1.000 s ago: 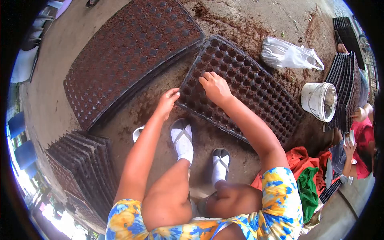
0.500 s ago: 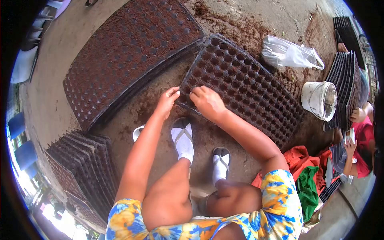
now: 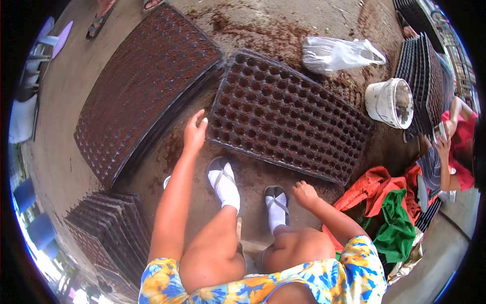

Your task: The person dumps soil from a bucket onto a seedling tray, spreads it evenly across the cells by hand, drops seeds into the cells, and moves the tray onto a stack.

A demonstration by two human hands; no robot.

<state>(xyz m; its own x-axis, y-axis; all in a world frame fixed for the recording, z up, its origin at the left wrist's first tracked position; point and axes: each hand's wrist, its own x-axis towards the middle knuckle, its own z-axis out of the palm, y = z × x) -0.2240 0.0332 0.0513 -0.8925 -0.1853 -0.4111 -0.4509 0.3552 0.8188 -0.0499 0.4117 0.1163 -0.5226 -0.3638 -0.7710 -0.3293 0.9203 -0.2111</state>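
Observation:
A black seedling tray (image 3: 288, 114) with rows of round holes in dark soil lies on the ground in front of me. Just off its left edge is my left hand (image 3: 195, 134), fingers apart and holding nothing. My right hand (image 3: 305, 195) hangs below the tray's near edge, beside my right foot, with its fingers loosely bent; no object shows in it. To the left of the tray stands a stack of soil-filled trays (image 3: 147, 86), their tops covered with brown soil.
A white plastic bag (image 3: 339, 54) and a white bucket (image 3: 389, 103) stand beyond the tray. Red cloth (image 3: 374, 190) and green cloth (image 3: 397, 228) lie at right, near a seated co-worker (image 3: 458, 147). More trays (image 3: 109, 228) stand at lower left. Another person's feet (image 3: 98, 20) show at top left.
My right hand has left the tray's holes and moved down and right, past its near edge. My left hand has come off the tray's corner and opened. The view has shifted.

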